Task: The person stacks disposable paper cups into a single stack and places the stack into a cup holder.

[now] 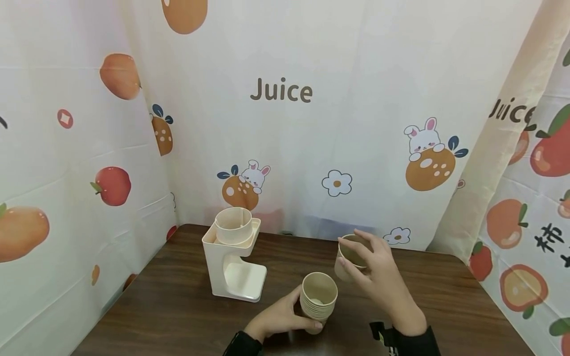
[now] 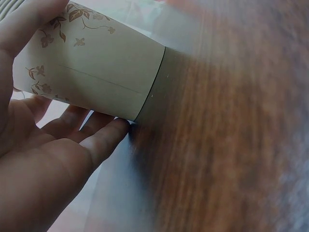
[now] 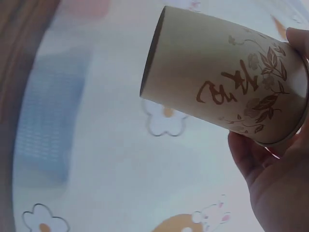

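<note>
A stack of beige paper cups [image 1: 318,296] stands on the dark wooden table, and my left hand [image 1: 285,316] curls round its lower part. Up close in the left wrist view, the lowest cup [image 2: 111,63] shows brown leaf and flower prints, its base at the tabletop. To the right and farther back, my right hand [image 1: 376,274] grips a single paper cup [image 1: 354,252] near its rim. Brown characters and flowers mark the side of that cup [image 3: 217,72] in the right wrist view, where its base is apart from the tabletop.
To the left stands a cream-coloured stand [image 1: 218,267] with a flat foot, and a round open cylinder [image 1: 233,225] sits on its top. Fruit-printed curtains [image 1: 289,133] hang behind and at both sides of the wooden table [image 1: 169,296].
</note>
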Available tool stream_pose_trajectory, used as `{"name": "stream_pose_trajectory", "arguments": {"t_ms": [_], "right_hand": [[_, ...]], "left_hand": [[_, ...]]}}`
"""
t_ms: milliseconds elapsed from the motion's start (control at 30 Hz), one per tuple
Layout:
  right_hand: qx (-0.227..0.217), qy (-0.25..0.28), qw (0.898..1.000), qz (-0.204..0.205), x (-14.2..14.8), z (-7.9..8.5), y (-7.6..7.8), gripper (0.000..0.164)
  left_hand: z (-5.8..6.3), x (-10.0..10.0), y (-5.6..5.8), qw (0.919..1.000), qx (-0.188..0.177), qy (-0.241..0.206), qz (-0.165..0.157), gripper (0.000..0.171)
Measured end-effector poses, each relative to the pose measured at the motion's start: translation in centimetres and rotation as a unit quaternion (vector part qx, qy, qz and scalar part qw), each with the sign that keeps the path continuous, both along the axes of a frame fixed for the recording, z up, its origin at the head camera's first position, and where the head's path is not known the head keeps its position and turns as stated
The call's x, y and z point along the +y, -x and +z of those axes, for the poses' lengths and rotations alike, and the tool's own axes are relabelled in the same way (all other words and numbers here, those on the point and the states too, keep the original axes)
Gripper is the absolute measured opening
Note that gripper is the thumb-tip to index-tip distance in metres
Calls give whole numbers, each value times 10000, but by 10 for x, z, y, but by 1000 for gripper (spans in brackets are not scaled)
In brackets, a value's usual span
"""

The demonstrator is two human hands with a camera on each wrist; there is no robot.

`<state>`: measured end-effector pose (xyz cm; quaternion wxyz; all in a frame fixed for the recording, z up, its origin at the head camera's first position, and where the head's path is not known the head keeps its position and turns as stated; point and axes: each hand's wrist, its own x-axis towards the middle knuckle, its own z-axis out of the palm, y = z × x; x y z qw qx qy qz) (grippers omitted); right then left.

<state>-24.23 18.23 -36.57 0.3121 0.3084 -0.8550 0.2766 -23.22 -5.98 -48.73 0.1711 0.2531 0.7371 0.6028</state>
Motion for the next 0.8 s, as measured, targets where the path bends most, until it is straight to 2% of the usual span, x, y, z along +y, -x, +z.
{"name": "stream_pose_trajectory", "arguments": {"t_ms": [200, 433, 800], "right_hand": [[370, 57, 9993, 71, 1, 14, -12, 46], [107, 23, 9995, 283, -7, 19, -24, 45], [-135, 198, 9941, 1059, -26, 22, -37, 45]], "left_hand": [[0, 1, 1, 10000, 37, -44, -26, 83], [-1, 0, 1, 9999, 24, -86, -97, 84], [1, 0, 1, 9997, 20, -120, -191, 79]]}}
